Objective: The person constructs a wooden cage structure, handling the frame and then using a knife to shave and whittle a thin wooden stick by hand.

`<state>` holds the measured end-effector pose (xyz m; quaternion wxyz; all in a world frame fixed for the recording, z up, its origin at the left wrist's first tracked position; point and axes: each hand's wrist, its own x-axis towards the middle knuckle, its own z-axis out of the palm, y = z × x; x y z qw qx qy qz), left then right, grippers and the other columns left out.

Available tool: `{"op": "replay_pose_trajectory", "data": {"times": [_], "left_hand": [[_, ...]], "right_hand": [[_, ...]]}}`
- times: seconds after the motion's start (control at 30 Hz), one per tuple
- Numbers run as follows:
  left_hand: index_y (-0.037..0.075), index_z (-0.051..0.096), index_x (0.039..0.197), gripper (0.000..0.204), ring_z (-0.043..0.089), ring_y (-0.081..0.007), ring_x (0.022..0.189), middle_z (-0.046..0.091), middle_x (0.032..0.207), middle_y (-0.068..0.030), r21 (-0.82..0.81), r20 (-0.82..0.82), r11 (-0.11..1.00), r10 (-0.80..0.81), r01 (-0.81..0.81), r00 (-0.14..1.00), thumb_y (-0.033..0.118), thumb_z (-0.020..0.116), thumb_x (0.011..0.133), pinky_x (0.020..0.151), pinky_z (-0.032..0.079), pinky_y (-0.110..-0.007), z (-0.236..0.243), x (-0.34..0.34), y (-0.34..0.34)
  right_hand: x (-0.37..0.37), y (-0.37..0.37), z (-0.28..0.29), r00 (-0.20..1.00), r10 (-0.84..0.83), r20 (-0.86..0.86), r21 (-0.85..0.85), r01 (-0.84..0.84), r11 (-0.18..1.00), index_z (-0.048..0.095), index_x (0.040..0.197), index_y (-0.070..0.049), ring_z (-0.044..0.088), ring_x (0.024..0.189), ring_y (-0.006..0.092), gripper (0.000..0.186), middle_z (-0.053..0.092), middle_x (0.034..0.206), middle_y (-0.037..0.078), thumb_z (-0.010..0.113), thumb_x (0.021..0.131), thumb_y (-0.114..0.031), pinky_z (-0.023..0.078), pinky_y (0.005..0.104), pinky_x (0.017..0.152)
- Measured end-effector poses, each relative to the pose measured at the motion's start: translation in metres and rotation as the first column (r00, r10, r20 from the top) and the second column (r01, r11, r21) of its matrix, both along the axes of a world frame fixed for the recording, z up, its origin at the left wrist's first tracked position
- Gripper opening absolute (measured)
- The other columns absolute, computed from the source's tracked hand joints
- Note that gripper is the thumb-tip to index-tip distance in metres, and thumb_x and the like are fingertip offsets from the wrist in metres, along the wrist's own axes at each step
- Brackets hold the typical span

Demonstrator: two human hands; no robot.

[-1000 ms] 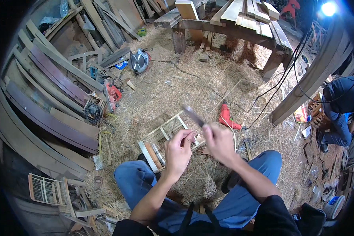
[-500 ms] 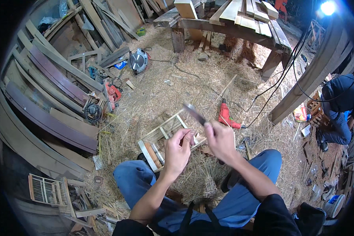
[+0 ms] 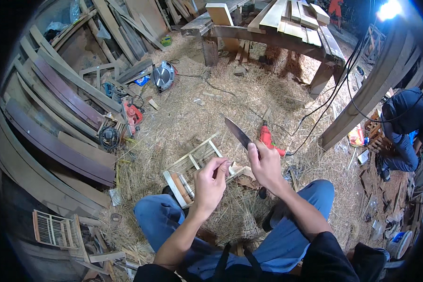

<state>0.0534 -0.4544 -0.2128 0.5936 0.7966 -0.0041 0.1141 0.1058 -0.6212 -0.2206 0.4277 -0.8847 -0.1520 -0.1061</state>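
Observation:
My right hand [image 3: 266,165] is closed round the handle of a knife, whose dark blade [image 3: 238,133] points up and to the left. Close beside it on the left, my left hand [image 3: 210,182] is pinched, thumb against fingers; whatever it holds is too small or hidden to make out. Below and behind my hands, between my knees, a small wooden frame with thin slats [image 3: 192,162] lies on the straw-covered ground. My left hand and forearm hide part of that frame.
A red power drill [image 3: 266,136] lies just beyond my right hand. Farther off are a circular saw [image 3: 163,76], a red power tool [image 3: 132,115] and a workbench [image 3: 268,34] with planks. A post [image 3: 369,89] stands right, near a seated person [image 3: 402,127]. A slatted cage [image 3: 56,229] is lower left.
The knife blade has swung more upright and shows more clearly, while my right hand has turned with it. My left hand keeps its pinch in nearly the same place.

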Motion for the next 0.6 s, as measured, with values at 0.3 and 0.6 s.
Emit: {"op": "replay_pose_trajectory", "data": {"times": [0.3, 0.6], "left_hand": [[-0.003, 0.066, 0.098, 0.013, 0.059, -0.0062, 0.067, 0.067, 0.075, -0.004, 0.052, 0.037, 0.998, 0.028, -0.03, 0.999, 0.009, 0.063, 0.097, 0.06, 0.046, -0.023, -0.006, 0.001, 0.001], [-0.003, 0.067, 0.098, 0.013, 0.061, -0.0071, 0.067, 0.068, 0.074, -0.0059, 0.08, 0.052, 0.996, 0.033, -0.037, 0.998, 0.009, 0.064, 0.097, 0.059, 0.047, -0.024, -0.009, 0.003, 0.003]], "right_hand": [[0.0, -0.002, -0.002, 0.995, 0.027, -0.097, 0.113, -0.016, 0.993, 0.064, 0.084, 0.001, 0.059, 0.045, 0.0284, 0.041, 0.058, 0.055, 0.017, 0.045, 0.102, -0.03, 0.048, 0.0422, 0.048], [-0.002, 0.002, 0.001, 0.996, 0.005, -0.086, 0.062, 0.0, 0.998, 0.063, 0.081, 0.0, 0.059, 0.048, 0.0309, 0.039, 0.057, 0.055, 0.017, 0.047, 0.102, -0.028, 0.046, 0.0419, 0.049]]}}
